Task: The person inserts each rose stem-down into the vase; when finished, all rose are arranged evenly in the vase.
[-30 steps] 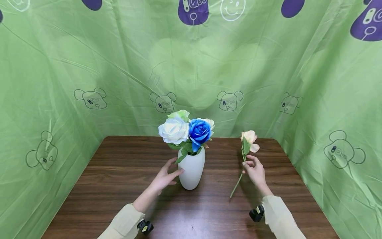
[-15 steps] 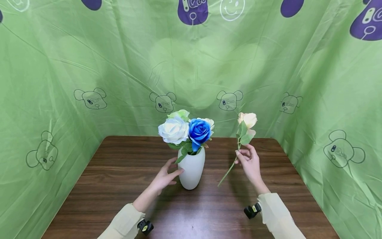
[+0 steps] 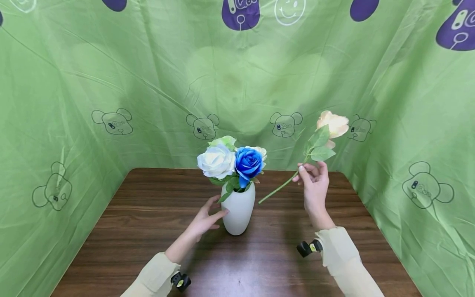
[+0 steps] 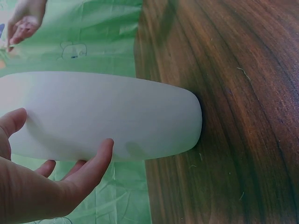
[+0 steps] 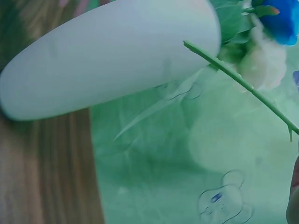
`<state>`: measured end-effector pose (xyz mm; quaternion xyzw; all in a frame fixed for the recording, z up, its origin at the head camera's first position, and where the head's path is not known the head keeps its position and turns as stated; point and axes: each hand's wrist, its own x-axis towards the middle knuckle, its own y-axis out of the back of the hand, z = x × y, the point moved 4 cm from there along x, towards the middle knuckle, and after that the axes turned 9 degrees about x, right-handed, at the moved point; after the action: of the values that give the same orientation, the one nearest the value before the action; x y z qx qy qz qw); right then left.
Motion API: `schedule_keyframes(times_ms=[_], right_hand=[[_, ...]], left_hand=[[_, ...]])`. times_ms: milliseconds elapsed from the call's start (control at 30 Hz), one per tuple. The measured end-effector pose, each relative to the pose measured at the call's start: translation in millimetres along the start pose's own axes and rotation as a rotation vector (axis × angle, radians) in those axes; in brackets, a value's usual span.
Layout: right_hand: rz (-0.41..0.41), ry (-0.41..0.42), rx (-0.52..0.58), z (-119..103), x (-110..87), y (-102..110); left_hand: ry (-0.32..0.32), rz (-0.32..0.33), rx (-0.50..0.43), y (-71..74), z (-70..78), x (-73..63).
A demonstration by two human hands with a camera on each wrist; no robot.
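Observation:
My right hand [image 3: 314,185] pinches the green stem of a peach rose [image 3: 332,123] above the table. The bloom leans up to the right, and the bare stem end points down-left towards the vase. A white vase [image 3: 237,214] stands upright in the middle, holding a blue rose [image 3: 248,163], a pale blue-white rose [image 3: 216,161] and greenish and cream blooms behind. My left hand [image 3: 204,216] is at the vase's left side, fingers spread and slightly bent, thumb at its front edge. In the right wrist view, the stem [image 5: 252,91] passes in front of the vase mouth.
The brown wooden table [image 3: 148,214] is bordered by a green cloth [image 3: 156,82] with bear drawings at the back and sides. Black wrist cameras [image 3: 181,282] sit by both sleeves.
My right hand has lifted the peach rose off the table and tilted it, so its bloom swings right and its stem end comes nearer the vase. My left hand and the vase have stayed put.

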<state>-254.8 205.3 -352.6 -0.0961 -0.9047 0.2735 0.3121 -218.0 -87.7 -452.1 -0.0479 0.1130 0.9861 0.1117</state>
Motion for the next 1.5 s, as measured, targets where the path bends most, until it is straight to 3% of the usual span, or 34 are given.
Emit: schedule_keyframes(times_ms=[300,533,800,1167,1300,1367,1500], right_hand=[[0.12,0.137,0.042,-18,19.3,-23],[0.06,0.168,0.01,-8,29.0,-42],[-0.039,0.091,-0.072,7,32.1,-66],[-0.196,-0.105,-0.168,28,34.0,-90],[-0.245,-0.168,-0.228,37,32.1,-94],[-0.258,-0.178,-0.251,41,29.9,-94],[-0.266,-0.114,-0.287,43,20.3,-90]], left_hand=[[-0.004,0.0,0.003,0.3,1.8,0.3],[0.0,-0.007,0.008,0.3,-1.5,1.7],[0.004,-0.009,0.0,0.1,-1.4,0.8],[-0.006,-0.009,0.002,0.7,0.3,1.2],[-0.004,-0.014,-0.007,0.9,9.5,-3.6],[-0.003,-0.019,-0.003,0.5,18.8,-9.0],[0.001,-0.023,0.005,-0.3,30.6,-16.7]])
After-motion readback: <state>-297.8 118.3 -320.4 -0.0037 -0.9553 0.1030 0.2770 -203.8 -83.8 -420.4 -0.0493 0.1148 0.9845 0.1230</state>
